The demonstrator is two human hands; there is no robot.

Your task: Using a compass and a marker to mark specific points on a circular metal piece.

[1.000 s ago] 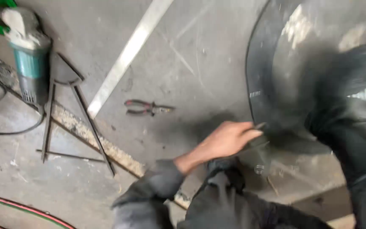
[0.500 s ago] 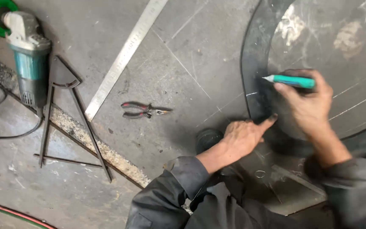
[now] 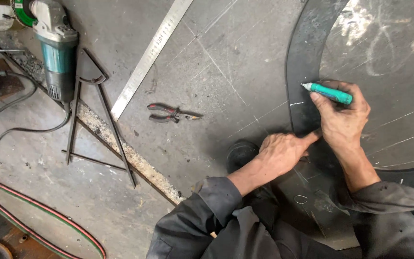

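Observation:
My right hand (image 3: 342,119) grips a teal marker pen (image 3: 328,93), its white tip pointing left over the dark curved steel ring (image 3: 302,62) that lies on the grey metal plate (image 3: 226,72). A short white mark sits on the ring just below the tip. My left hand (image 3: 283,151) rests flat on the plate, forefinger stretched out and touching the ring's outer edge below the pen. Both sleeves are dark grey.
Red-handled pliers (image 3: 168,113) lie left of my hands. A long steel ruler (image 3: 149,55) runs diagonally above them. A teal angle grinder (image 3: 53,48), a large metal compass (image 3: 94,110), cables and hoses (image 3: 39,211) are at the left. A dark shoe (image 3: 240,153) is beside my left wrist.
The view has steadied. My right hand with the marker has come in from the right onto the ring. My left forefinger has stayed pointing at the ring's edge.

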